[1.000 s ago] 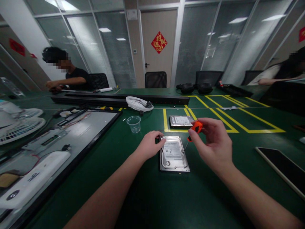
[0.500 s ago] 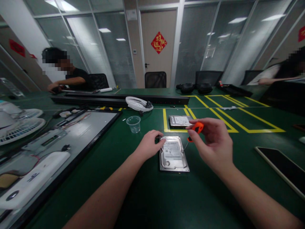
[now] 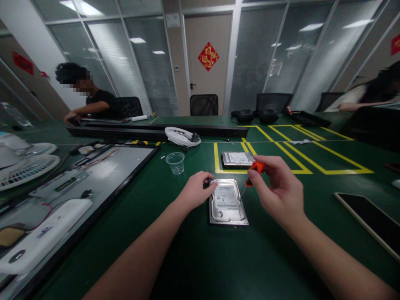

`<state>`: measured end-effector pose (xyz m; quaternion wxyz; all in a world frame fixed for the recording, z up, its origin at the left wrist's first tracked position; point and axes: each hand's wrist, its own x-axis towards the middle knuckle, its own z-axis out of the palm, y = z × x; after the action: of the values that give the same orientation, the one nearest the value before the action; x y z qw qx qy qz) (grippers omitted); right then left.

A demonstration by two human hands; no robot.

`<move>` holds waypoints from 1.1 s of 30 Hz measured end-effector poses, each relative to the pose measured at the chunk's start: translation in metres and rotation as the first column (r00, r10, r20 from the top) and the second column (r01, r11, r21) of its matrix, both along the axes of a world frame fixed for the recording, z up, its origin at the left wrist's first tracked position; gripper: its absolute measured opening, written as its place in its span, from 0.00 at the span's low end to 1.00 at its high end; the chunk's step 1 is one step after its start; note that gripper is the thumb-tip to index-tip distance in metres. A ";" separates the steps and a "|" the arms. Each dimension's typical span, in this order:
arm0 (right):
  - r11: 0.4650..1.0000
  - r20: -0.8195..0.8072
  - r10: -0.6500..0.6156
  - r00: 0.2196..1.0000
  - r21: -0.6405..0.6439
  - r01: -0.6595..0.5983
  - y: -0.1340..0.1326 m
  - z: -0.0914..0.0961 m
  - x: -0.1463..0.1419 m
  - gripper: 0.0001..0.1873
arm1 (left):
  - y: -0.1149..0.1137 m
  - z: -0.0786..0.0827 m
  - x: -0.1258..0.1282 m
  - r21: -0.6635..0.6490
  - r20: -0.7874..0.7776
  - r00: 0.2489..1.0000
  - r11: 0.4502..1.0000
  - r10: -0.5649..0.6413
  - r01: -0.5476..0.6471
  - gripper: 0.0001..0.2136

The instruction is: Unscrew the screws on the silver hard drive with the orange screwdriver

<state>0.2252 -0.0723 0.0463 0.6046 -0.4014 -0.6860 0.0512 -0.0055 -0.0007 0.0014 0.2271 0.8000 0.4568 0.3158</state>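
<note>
A silver hard drive (image 3: 227, 204) lies flat on the green table in front of me. My left hand (image 3: 197, 189) grips its far left corner, thumb on the top face and fingers at the side. In my right hand (image 3: 279, 183) is an orange and black screwdriver (image 3: 256, 168), pinched between thumb and fingers. Its thin shaft slants down to the drive's right edge; I cannot make out exactly what the tip touches. A second hard drive (image 3: 236, 158) lies just behind, inside a yellow tape outline. Left of the drives stands a clear plastic cup (image 3: 175, 163).
An opened flat panel (image 3: 137, 156) with a white cover (image 3: 46, 233) fills the left side. White fan grilles (image 3: 183, 136) and long black bars (image 3: 137, 132) lie farther back. A dark phone-like slab (image 3: 371, 216) is at right. Two people sit across the table.
My right hand and the screwdriver handle have shifted slightly left and tilted a little. My left hand and the hard drive look unmoved.
</note>
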 end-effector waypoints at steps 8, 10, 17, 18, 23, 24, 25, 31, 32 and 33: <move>0.997 -0.091 0.058 0.994 -0.054 -0.063 -0.008 0.003 -0.005 0.17 | 0.000 -0.001 0.000 -0.014 -0.004 1.000 1.000 -0.004 0.004 0.12; 0.998 -0.117 0.055 0.992 -0.032 -0.059 -0.006 0.002 -0.006 0.16 | 0.001 -0.002 0.000 -0.013 -0.008 1.000 1.000 -0.002 0.002 0.12; 1.000 -0.105 -0.007 0.994 0.001 0.007 0.001 -0.003 -0.003 0.20 | 0.002 -0.003 0.000 -0.004 -0.001 1.000 1.000 -0.008 0.008 0.11; 1.000 -0.084 -0.014 0.996 0.002 0.015 0.001 -0.003 -0.002 0.21 | 0.002 -0.003 0.000 -0.007 0.002 1.000 1.000 -0.009 0.009 0.11; 1.000 -0.024 -0.004 1.000 -0.012 0.004 -0.005 0.001 -0.001 0.18 | 0.001 -0.001 0.000 -0.014 -0.008 1.000 1.000 -0.007 0.007 0.11; 1.000 -0.027 0.002 1.000 -0.020 -0.002 -0.007 0.002 -0.001 0.17 | 0.001 0.000 0.000 -0.016 -0.009 1.000 1.000 -0.008 0.008 0.11; 1.000 -0.033 0.009 0.999 -0.029 -0.010 -0.008 0.003 -0.002 0.18 | 0.001 0.000 0.000 -0.017 -0.010 1.000 1.000 -0.008 0.008 0.11; 1.000 -0.062 0.009 0.998 -0.012 -0.010 -0.003 0.000 -0.002 0.19 | 0.000 0.000 0.000 -0.012 -0.015 1.000 1.000 -0.007 0.007 0.11; 1.000 -0.057 -0.010 0.998 0.003 0.010 -0.001 0.000 -0.002 0.18 | 0.000 0.000 0.000 -0.013 -0.014 1.000 1.000 -0.009 0.009 0.11; 0.999 -0.052 -0.031 0.998 0.014 0.031 0.000 -0.001 -0.001 0.18 | -0.001 0.000 0.000 -0.015 -0.013 1.000 1.000 -0.010 0.010 0.11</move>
<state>0.2240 -0.0723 0.0456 0.6258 -0.4060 -0.6644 0.0469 -0.0052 -0.0013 0.0019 0.2315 0.8027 0.4566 0.3061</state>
